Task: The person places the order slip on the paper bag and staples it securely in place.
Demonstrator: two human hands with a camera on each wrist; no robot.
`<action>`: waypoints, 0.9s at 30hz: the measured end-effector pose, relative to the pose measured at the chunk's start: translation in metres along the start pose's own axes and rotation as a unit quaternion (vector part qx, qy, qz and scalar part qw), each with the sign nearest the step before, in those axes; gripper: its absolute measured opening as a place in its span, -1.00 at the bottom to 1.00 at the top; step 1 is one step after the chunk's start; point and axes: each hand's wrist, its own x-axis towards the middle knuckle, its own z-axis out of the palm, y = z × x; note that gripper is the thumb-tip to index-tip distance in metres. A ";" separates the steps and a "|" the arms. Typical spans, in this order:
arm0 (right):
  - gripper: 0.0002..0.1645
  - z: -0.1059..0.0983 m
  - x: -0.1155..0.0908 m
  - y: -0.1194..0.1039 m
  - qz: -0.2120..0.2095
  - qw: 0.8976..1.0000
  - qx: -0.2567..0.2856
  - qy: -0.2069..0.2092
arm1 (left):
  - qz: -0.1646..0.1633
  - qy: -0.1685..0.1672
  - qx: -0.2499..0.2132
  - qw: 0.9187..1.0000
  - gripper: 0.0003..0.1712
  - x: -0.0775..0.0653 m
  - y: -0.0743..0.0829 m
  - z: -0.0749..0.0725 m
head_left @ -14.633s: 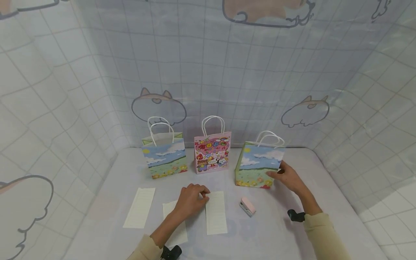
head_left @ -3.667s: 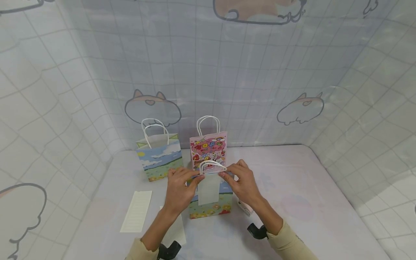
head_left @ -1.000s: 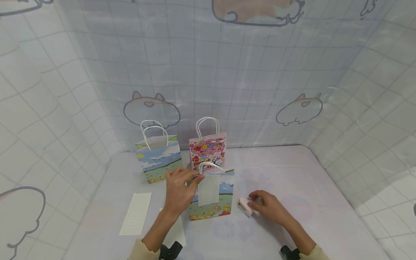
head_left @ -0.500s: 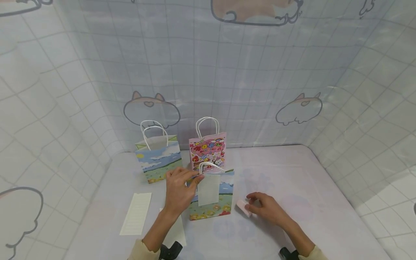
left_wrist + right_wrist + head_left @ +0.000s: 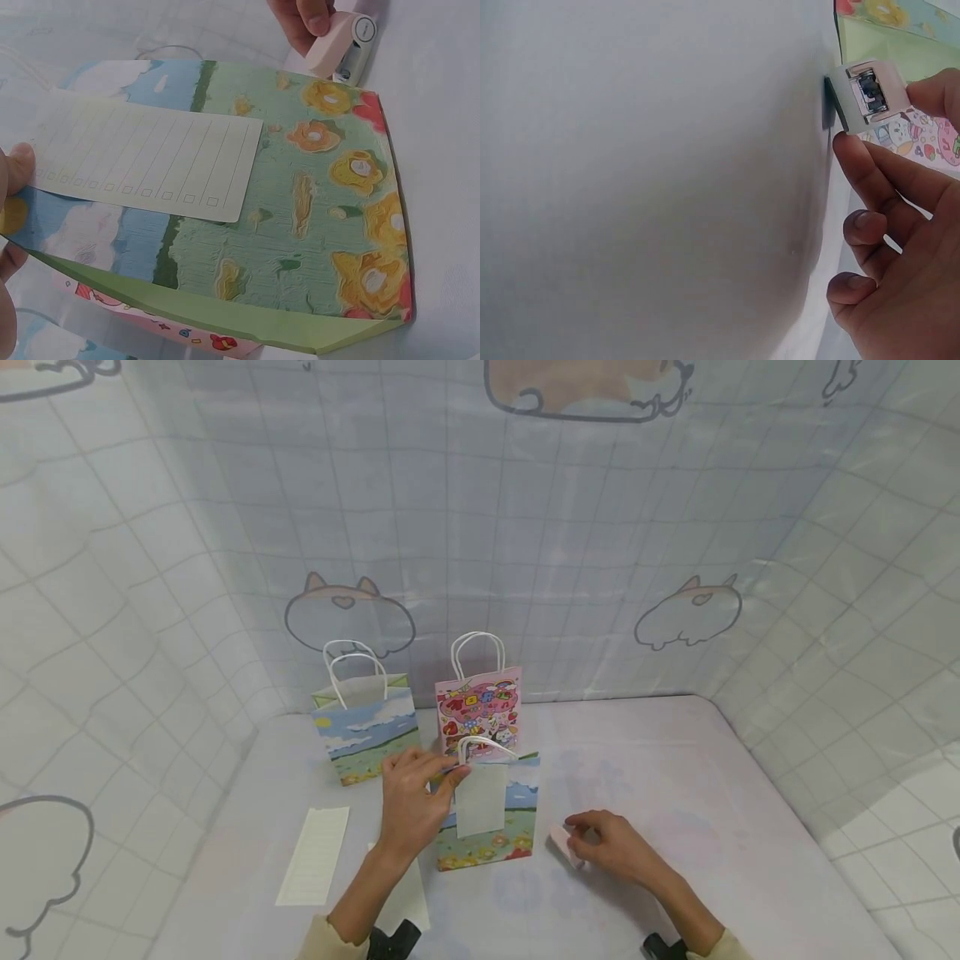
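In the head view a paper gift bag [image 5: 487, 852] with a painted sky and flower meadow stands at front centre. A lined paper slip [image 5: 482, 806] hangs over its front from the top edge. My left hand [image 5: 412, 806] pinches slip and bag rim together at the upper left corner, below the white handles. To the right of the bag, my right hand [image 5: 615, 845] holds a small pink stapler [image 5: 561, 843] between thumb and index finger. The right wrist view shows the stapler [image 5: 885, 90] end-on, its other fingers loosely curled below.
Behind stand another meadow-print bag [image 5: 367, 735] at left and a pink cartoon bag [image 5: 480, 706] in the middle. One lined slip [image 5: 315, 856] lies on the table at left; another slip [image 5: 408, 897] lies partly under the left forearm. Patterned cloth walls [image 5: 525, 527] enclose the table.
The front bag came from the right to the centre, and a slip was placed against it. My right hand left the bag's rim, reached the stapler and now grips and tilts it.
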 end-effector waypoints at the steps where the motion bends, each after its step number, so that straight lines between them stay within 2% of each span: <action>1: -0.54 0.000 0.000 0.000 -0.003 1.000 0.002 -0.002 | 0.000 0.001 0.001 1.000 -0.78 0.000 0.000 0.000; 10: -0.55 0.003 0.001 -0.008 -0.011 1.000 -0.026 -0.010 | 0.003 0.009 0.003 1.000 -0.77 -0.002 -0.001 0.001; 18: -0.59 0.005 -0.001 -0.014 -0.040 0.998 -0.054 -0.016 | 0.000 0.008 0.000 1.000 -0.79 -0.002 -0.001 0.002; 23: -0.52 0.006 -0.003 -0.013 -0.025 0.998 -0.032 -0.046 | 0.007 0.011 -0.002 1.000 -0.80 -0.003 0.000 0.001; 27: -0.49 0.007 -0.006 -0.013 -0.036 0.997 -0.017 -0.062 | 0.012 0.013 -0.002 1.000 -0.81 -0.002 0.000 0.001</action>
